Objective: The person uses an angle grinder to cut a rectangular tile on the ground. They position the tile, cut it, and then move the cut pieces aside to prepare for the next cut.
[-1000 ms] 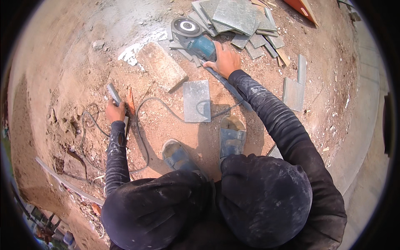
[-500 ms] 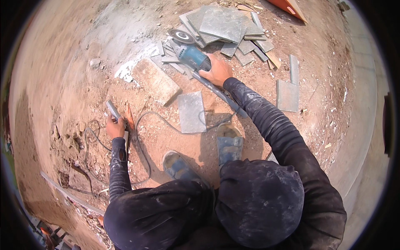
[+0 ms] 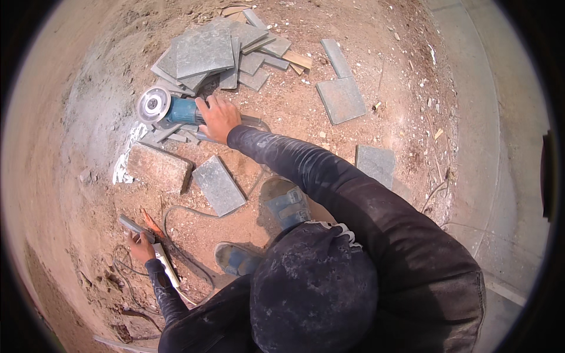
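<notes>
My right hand [image 3: 218, 120] grips the body of a teal angle grinder [image 3: 181, 109], its round disc at the left, beside stone offcuts and a long grey bar. My left hand [image 3: 142, 247], lower left, has its fingers round a narrow grey piece [image 3: 130, 223], perhaps a stone strip. An orange shard [image 3: 152, 222] and a long pale strip [image 3: 169, 269] lie by that hand, amid loops of grey cable. A grey tile [image 3: 219, 185] lies between my hands, next to a rough pale block [image 3: 158, 167].
A pile of grey tiles [image 3: 205, 52] with wood scraps is at the top. Loose tiles [image 3: 341, 99] lie to the right, one [image 3: 375, 166] near my right arm. My sandalled feet [image 3: 285, 203] stand below. A concrete strip [image 3: 482, 176] runs along the far right; white debris [image 3: 123, 162] is left.
My view has swung, so the tiles, grinder and both hands sit further left in the picture, with the left hand lower. Both hands keep their holds.
</notes>
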